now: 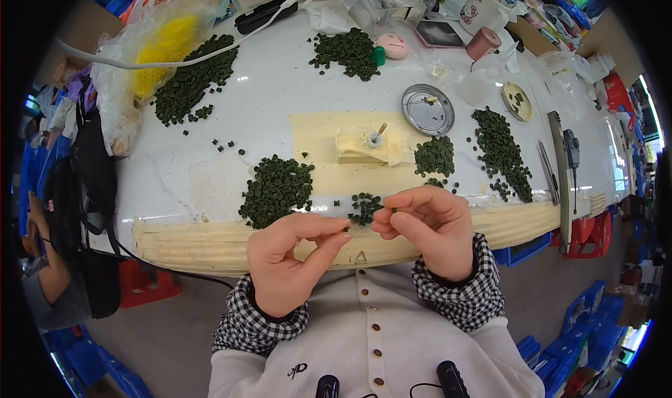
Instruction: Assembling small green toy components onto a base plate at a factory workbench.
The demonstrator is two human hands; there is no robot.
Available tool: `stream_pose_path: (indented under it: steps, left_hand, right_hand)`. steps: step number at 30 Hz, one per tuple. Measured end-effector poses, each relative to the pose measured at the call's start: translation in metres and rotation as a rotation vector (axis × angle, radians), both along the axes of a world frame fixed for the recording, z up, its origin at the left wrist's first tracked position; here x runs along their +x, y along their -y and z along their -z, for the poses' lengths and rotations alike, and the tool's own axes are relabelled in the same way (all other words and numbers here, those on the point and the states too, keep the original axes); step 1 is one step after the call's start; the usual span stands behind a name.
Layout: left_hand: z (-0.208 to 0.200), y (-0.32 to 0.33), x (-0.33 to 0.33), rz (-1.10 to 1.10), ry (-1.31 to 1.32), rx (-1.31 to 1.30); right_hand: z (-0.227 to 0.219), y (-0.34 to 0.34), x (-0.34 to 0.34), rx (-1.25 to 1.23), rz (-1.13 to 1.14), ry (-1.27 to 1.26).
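My left hand (pixel 290 258) and my right hand (pixel 430 226) are raised close together above the near edge of the white table (pixel 266 104). Each pinches with thumb and forefinger; the fingertips almost meet around a tiny dark green piece (pixel 348 221). Just beyond the fingertips lies a small cluster of green pieces (pixel 365 207). A larger heap of green pieces (pixel 276 188) lies to the left of it. A cream block with a small metal fitting and a stick (pixel 371 144) stands on yellowish tape behind the hands.
More green heaps lie at the back left (pixel 192 79), back centre (pixel 348 50) and right (pixel 500 149). A round metal lid (pixel 427 109), a small dish (pixel 516 101), plastic bags, a white cable and boxes crowd the far side. Another person crouches at the left (pixel 42 258).
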State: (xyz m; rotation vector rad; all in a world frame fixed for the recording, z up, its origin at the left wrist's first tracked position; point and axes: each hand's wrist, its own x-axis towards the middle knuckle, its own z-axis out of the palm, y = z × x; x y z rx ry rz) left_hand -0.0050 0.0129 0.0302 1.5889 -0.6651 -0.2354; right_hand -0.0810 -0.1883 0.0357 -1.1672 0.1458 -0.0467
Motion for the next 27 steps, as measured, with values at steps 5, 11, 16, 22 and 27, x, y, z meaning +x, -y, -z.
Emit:
stream_pose_path:
  steps: [5, 11, 16, 22, 27]
  left_hand:
    - [0.008, 0.020, 0.001, 0.097, -0.410, -0.331]
    - [0.013, 0.021, 0.005, 0.149, -0.510, -0.380]
    - [0.013, 0.022, 0.006, 0.164, -0.509, -0.442]
    - [0.012, 0.022, 0.005, 0.142, -0.541, -0.457]
    - [0.018, 0.022, 0.006, 0.161, -0.465, -0.477]
  right_hand:
    - [0.011, 0.003, 0.004, 0.127, -0.095, 0.053]
    - [0.013, 0.001, 0.006, 0.198, -0.091, 0.024]
    - [0.012, -0.002, 0.010, 0.207, -0.099, 0.024]
    - [0.009, -0.003, 0.010, 0.148, -0.092, 0.009]
    - [0.006, -0.008, 0.012, 0.016, -0.039, 0.033]
